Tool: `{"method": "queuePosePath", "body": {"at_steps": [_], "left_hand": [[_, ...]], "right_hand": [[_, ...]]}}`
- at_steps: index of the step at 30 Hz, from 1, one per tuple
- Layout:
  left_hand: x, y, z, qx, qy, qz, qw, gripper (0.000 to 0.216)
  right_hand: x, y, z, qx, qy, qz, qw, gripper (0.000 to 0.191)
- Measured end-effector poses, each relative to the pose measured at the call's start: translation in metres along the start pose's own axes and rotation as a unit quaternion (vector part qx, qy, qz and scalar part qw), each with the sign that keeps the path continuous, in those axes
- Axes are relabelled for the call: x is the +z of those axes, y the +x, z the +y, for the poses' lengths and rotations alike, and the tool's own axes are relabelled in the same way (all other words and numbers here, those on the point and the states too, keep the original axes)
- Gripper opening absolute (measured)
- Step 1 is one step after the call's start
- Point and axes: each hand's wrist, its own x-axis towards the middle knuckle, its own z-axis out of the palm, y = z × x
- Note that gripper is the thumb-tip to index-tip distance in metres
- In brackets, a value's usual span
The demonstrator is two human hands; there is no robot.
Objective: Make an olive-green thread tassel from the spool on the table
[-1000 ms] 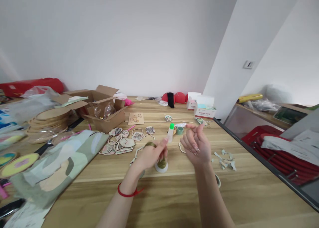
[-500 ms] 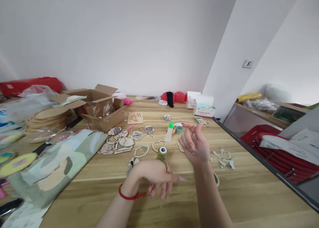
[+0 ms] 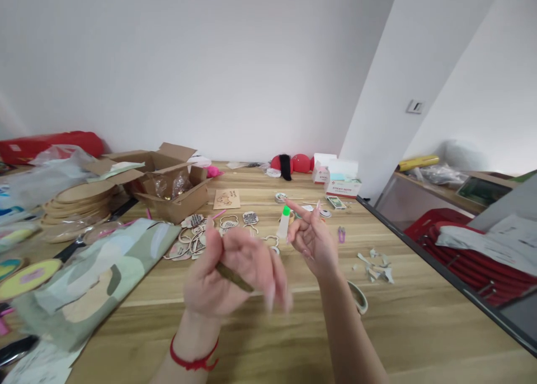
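Observation:
My left hand (image 3: pixel 237 277) is raised over the table, palm turned up, its fingers loosely curled and blurred by motion. An olive ribbon (image 3: pixel 233 276) runs across it between thumb and fingers. A red cord bracelet circles that wrist. Beside it, my right hand (image 3: pixel 312 238) has its index finger pointing left and the thumb apart; the other fingers bend in, and no object shows in them. Just behind the right fingertips stands a glue bottle (image 3: pixel 284 223) with a green cap. Wooden cutouts (image 3: pixel 195 241) with printed paper lie beyond my left hand.
An open cardboard box (image 3: pixel 178 199) and stacked wooden discs (image 3: pixel 79 205) stand at left, behind a patterned cloth (image 3: pixel 104 277). Paper scraps (image 3: pixel 380 272) and an oval ring (image 3: pixel 358 298) lie at right. Sticky note boxes (image 3: pixel 343 187) stand near the wall.
My left hand has lifted and turned from palm down to palm up, with the olive ribbon now across it. My right hand has shifted slightly left, its index finger extended.

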Motion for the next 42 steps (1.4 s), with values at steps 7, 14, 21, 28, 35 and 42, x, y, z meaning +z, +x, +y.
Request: {"method": "queuePosePath", "body": {"at_steps": [7,14,21,28,35,42], "left_hand": [[0.006,0.023,0.015,0.287,-0.045,0.115,0.95,0.03],[-0.027,0.022,0.025,0.328,-0.074,0.212,0.918,0.025],[-0.06,0.016,0.043,0.347,-0.156,0.304,0.873,0.04],[-0.067,0.025,0.043,0.403,0.073,0.35,0.842,0.027],[-0.076,0.029,0.037,0.306,0.274,0.279,0.868,0.021],[-0.068,0.018,0.032,-0.003,0.424,0.08,0.902,0.057]], "right_hand": [[-0.001,0.0,0.003,0.012,-0.035,-0.013,0.999,0.063],[0.0,0.0,0.006,0.054,-0.035,-0.056,0.996,0.066],[0.005,-0.002,0.01,0.083,0.029,-0.105,0.991,0.061],[0.009,-0.005,0.01,0.084,0.04,-0.114,0.989,0.058],[0.01,-0.006,0.01,0.08,0.05,-0.13,0.987,0.055],[0.013,-0.009,0.002,0.08,0.112,-0.122,0.983,0.053]]}}
